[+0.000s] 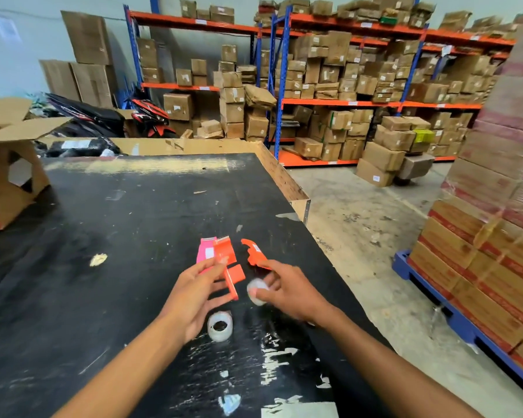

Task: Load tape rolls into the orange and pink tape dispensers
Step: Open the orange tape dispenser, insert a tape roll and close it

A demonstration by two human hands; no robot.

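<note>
— Hands, what do they hold?
— Left hand (194, 294) has its fingers loosely around an orange dispenser (228, 267); right hand (287, 289) pinches a clear tape roll (256, 291).
— Elsewhere?
— Pink dispenser (205, 253) and a second tape roll (220, 325) lie on the black table (103, 221).

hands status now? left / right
Left hand: closed on the orange tape dispenser.
Right hand: holding a clear tape roll in its fingertips.

Two tape rolls (220, 326) (257, 291), one pink dispenser (205, 252), three orange dispenser pieces (224, 251) (234, 279) (254, 254).
</note>
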